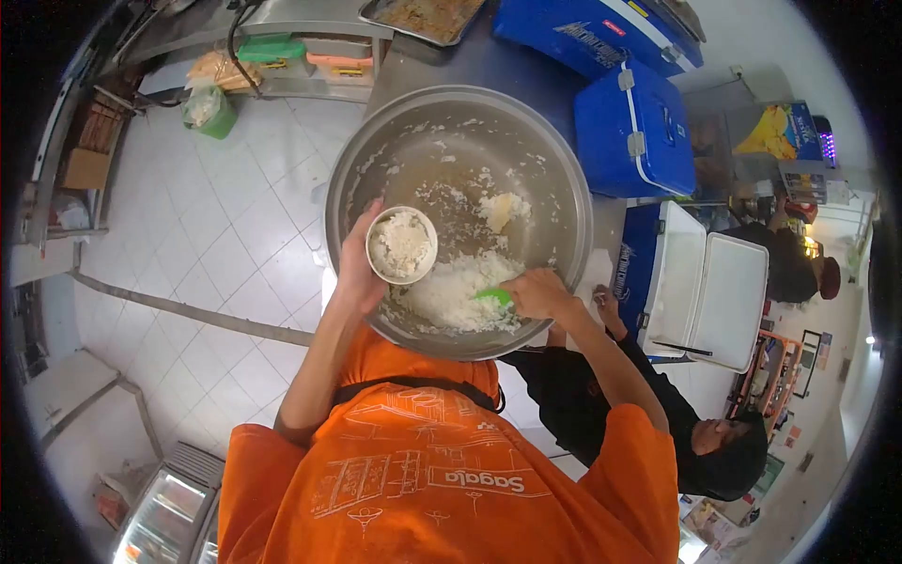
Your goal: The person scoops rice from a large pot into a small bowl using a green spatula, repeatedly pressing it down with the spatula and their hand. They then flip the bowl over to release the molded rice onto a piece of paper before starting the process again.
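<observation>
A wide metal basin (pixel 554 179) stands in front of me, with rice stuck to its walls. A mound of white rice (pixel 451 296) lies on the near side, and a smaller clump (pixel 505 211) sits toward the right. My left hand (pixel 357 263) is wrapped round a white paper cup (pixel 402 244) filled with rice, held over the basin's left part. In my right hand (pixel 543 294) is a green scoop (pixel 492 296), its visible part against the rice mound. The scoop's handle is mostly hidden in my fist.
Blue coolers (pixel 634 132) stand at the right, and another cooler (pixel 691 273) has its white lid open. A co-worker in black (pixel 611 404) is close on my right. A metal tray (pixel 423 17) lies beyond the basin. On the tiled floor at left is a green bin (pixel 211 113).
</observation>
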Demonstrator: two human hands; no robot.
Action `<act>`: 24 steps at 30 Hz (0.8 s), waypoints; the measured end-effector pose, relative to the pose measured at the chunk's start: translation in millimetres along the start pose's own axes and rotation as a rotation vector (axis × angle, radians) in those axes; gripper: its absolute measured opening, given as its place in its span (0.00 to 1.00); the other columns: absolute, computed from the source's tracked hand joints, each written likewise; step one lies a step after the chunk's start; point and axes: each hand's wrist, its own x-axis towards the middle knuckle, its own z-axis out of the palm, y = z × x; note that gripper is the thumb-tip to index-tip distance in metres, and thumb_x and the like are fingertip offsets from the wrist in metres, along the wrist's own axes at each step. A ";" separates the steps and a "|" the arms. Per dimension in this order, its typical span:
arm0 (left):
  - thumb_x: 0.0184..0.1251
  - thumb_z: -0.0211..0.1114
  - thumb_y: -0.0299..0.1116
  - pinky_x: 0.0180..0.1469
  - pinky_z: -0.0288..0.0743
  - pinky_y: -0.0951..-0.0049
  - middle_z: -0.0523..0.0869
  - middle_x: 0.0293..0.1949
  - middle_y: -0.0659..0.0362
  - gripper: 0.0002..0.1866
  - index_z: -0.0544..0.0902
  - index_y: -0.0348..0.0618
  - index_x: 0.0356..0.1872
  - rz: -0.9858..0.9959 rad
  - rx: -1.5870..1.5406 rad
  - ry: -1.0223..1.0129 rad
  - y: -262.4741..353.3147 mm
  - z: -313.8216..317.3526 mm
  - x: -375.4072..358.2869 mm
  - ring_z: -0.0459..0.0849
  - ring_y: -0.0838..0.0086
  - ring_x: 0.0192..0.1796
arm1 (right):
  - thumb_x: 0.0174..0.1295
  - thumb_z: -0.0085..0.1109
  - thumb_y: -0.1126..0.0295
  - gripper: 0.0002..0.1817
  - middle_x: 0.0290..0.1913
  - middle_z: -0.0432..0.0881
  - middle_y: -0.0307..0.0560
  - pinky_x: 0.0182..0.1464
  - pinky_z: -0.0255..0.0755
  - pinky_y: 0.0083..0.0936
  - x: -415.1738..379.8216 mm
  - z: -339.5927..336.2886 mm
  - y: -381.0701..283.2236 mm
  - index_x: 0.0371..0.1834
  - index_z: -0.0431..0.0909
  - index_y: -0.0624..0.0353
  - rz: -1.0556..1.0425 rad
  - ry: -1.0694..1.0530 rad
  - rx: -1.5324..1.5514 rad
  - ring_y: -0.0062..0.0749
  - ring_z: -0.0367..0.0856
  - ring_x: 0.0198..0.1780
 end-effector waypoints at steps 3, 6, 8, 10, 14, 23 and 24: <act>0.77 0.48 0.48 0.50 0.80 0.67 0.86 0.45 0.58 0.20 0.80 0.42 0.50 -0.027 0.013 -0.002 0.6 -0.5 -2.0 0.85 0.69 0.47 | 0.52 0.56 0.70 0.18 0.35 0.85 0.57 0.45 0.77 0.47 7.5 15.6 3.4 0.47 0.86 0.47 -0.005 -0.007 0.108 0.53 0.85 0.40; 0.77 0.48 0.48 0.50 0.80 0.66 0.86 0.45 0.58 0.21 0.80 0.42 0.50 0.001 0.007 0.005 -0.7 -4.9 0.0 0.85 0.69 0.47 | 0.55 0.55 0.69 0.19 0.35 0.85 0.57 0.45 0.77 0.47 10.9 19.9 -0.2 0.50 0.85 0.43 -0.026 -0.016 0.139 0.53 0.84 0.39; 0.77 0.48 0.48 0.50 0.80 0.66 0.86 0.45 0.57 0.21 0.80 0.41 0.49 -0.010 -0.013 -0.018 -0.3 -4.4 1.1 0.85 0.68 0.47 | 0.56 0.55 0.69 0.19 0.35 0.85 0.56 0.45 0.77 0.48 9.5 10.9 -9.0 0.51 0.85 0.41 -0.029 -0.031 0.182 0.53 0.84 0.38; 0.77 0.48 0.48 0.50 0.80 0.66 0.86 0.45 0.57 0.21 0.80 0.41 0.50 -0.001 -0.006 -0.020 -1.5 -5.9 2.3 0.85 0.68 0.47 | 0.56 0.55 0.68 0.19 0.35 0.85 0.56 0.44 0.76 0.48 8.6 10.6 -12.2 0.51 0.85 0.40 -0.030 -0.046 0.223 0.53 0.84 0.38; 0.77 0.48 0.49 0.51 0.80 0.65 0.86 0.46 0.57 0.22 0.80 0.42 0.51 0.029 0.004 -0.004 -1.9 -6.4 5.9 0.85 0.69 0.48 | 0.57 0.54 0.69 0.20 0.34 0.85 0.57 0.43 0.76 0.49 8.3 13.3 -15.4 0.52 0.84 0.36 -0.040 -0.061 0.258 0.53 0.84 0.36; 0.77 0.48 0.51 0.58 0.75 0.64 0.83 0.51 0.58 0.23 0.77 0.43 0.55 0.009 0.141 0.025 10.0 1.5 -10.6 0.82 0.70 0.54 | 0.63 0.56 0.63 0.18 0.32 0.84 0.57 0.39 0.74 0.38 -3.5 5.2 -1.2 0.57 0.82 0.46 -0.062 -0.164 0.686 0.43 0.82 0.30; 0.77 0.48 0.51 0.58 0.75 0.64 0.83 0.51 0.58 0.23 0.77 0.43 0.55 0.019 0.137 0.020 9.0 0.9 -11.4 0.82 0.70 0.54 | 0.63 0.57 0.61 0.18 0.32 0.84 0.57 0.38 0.74 0.37 -11.4 -9.6 -6.3 0.56 0.82 0.50 -0.065 -0.125 0.764 0.41 0.81 0.30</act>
